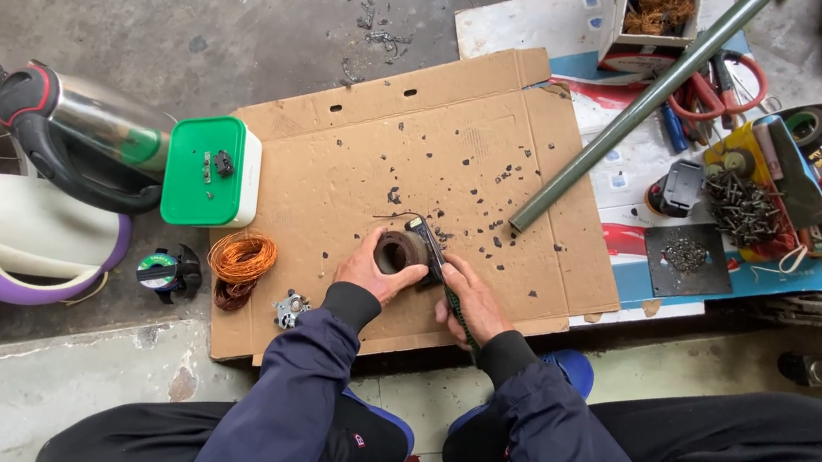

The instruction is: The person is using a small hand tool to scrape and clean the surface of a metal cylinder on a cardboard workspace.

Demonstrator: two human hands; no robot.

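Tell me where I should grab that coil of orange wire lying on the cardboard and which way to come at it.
Probably best from straight above: the coil of orange wire lies flat on the cardboard edge, an open loop. Close a grip across its band on the right side, since the green-lidded box crowds its upper left and a darker wire bundle sits against its lower edge. The left hand is nearest.

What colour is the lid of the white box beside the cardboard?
The lid is green, seen in the head view, the only one.
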